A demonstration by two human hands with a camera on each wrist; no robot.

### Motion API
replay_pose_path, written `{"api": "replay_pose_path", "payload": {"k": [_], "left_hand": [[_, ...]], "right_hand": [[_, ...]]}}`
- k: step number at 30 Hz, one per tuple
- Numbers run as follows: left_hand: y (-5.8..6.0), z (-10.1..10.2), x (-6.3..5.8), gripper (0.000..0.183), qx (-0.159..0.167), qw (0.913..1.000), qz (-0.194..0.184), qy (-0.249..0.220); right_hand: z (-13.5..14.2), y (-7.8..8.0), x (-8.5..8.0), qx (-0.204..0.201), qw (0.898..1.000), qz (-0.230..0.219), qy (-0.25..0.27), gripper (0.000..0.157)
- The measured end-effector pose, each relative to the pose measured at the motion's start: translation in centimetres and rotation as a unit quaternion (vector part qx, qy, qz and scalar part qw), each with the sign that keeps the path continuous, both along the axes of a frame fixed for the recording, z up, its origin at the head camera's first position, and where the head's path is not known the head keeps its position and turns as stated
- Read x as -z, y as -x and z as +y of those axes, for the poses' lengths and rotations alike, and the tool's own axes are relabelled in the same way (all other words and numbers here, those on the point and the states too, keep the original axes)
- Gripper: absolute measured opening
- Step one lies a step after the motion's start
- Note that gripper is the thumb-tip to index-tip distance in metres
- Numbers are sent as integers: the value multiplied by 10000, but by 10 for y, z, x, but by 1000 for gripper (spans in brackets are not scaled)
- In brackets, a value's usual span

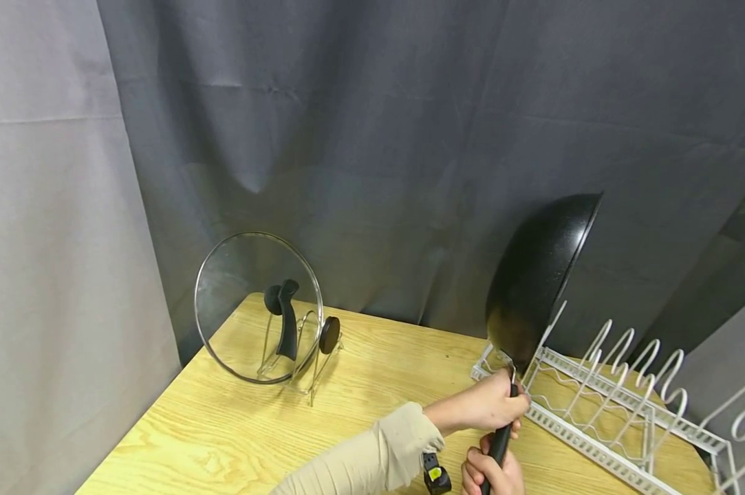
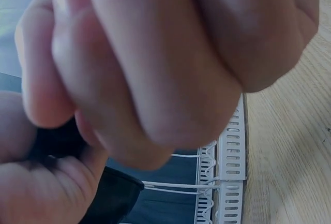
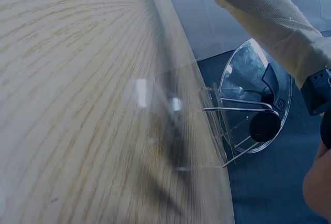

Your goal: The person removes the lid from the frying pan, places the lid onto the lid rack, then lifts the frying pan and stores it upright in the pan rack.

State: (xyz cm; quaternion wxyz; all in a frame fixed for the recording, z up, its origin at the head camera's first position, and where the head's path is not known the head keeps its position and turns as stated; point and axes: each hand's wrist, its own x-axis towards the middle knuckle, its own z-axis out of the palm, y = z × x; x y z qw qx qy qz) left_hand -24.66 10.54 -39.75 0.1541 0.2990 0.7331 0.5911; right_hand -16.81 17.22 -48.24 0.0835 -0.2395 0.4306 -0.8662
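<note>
A black wok (image 1: pixel 533 282) is held up on its side over the near-left end of a white wire rack (image 1: pixel 585 442), its dark outer face turned left. My left hand (image 1: pixel 486 402) grips the black handle (image 1: pixel 501 443) close to the wok. Lower on the same handle, my right hand (image 1: pixel 499 474) has its fingers wrapped round it. In the left wrist view, the curled fingers of the left hand (image 2: pixel 165 53) hide most of the handle. Part of the black wok or its handle (image 2: pixel 111 198) shows below them. Whether the wok touches the rack I cannot tell.
At the left, a glass lid (image 1: pixel 236 309) with a black handle leans upright in a wire stand (image 1: pixel 315 378) with dark round knobs. The wooden table (image 1: pixel 372 357) ends at a grey curtain (image 1: pixel 347 137). The rack's tall wavy dividers (image 1: pixel 647 361) stretch to the right.
</note>
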Motion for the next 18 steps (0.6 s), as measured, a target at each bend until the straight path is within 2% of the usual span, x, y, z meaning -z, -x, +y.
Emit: {"api": "replay_pose_path", "payload": {"k": [3,8,14,18], "left_hand": [[0,1,0,23,81,10000,18,27],[-3,5,0,11,47,9999,-128,50],[-4,9,0,13,-8,10000,-75,64],[-6,11,0,14,-124,9997,-17,233]], "right_hand": [[3,1,0,-383,9989,173,218,24],[8,0,-2,-833,9945,260,579,23],[12,0,-1,-1010,9913,375,762,25],[13,-1,1,-1047,9901,434,826,26]]}}
